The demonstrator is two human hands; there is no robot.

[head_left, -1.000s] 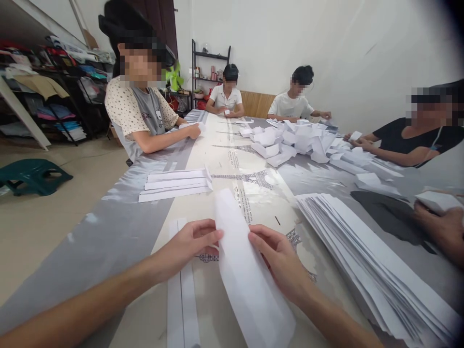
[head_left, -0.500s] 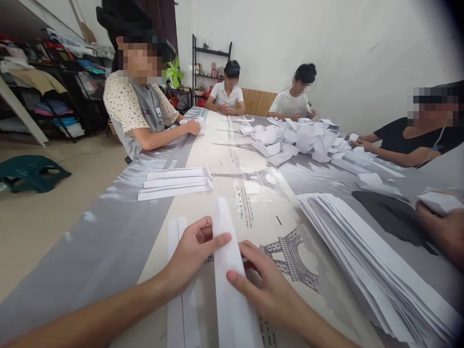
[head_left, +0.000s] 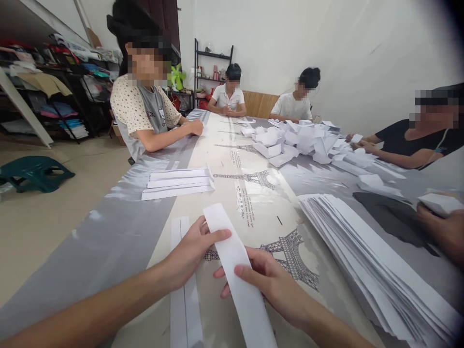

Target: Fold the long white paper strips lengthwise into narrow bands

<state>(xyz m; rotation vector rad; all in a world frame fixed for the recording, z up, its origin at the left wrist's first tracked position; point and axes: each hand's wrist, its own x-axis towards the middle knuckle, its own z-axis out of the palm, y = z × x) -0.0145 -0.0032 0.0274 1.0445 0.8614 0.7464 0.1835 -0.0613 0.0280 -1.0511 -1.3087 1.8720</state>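
Observation:
A long white paper strip (head_left: 232, 256), folded narrow, is held just above the table in front of me. My left hand (head_left: 192, 249) pinches its upper left edge with thumb over the paper. Lower down, my right hand (head_left: 266, 282) grips the strip from the right, thumb on top. Under my left wrist lies another folded strip (head_left: 183, 290) flat on the table. A big fanned stack of white sheets (head_left: 366, 256) lies to the right of my hands.
The table (head_left: 116, 237) has a grey and cream Eiffel Tower cover. A small pile of folded strips (head_left: 177, 182) sits ahead left; a heap of folded paper pieces (head_left: 297, 140) lies further back. Several people sit around; a co-worker's hand (head_left: 440, 227) holds paper at right. A green stool (head_left: 32, 171) stands on the floor.
The wide sheet has been folded into a narrow strip. My right hand moved from its right edge to grip it lower down; my left hand stayed at its upper left.

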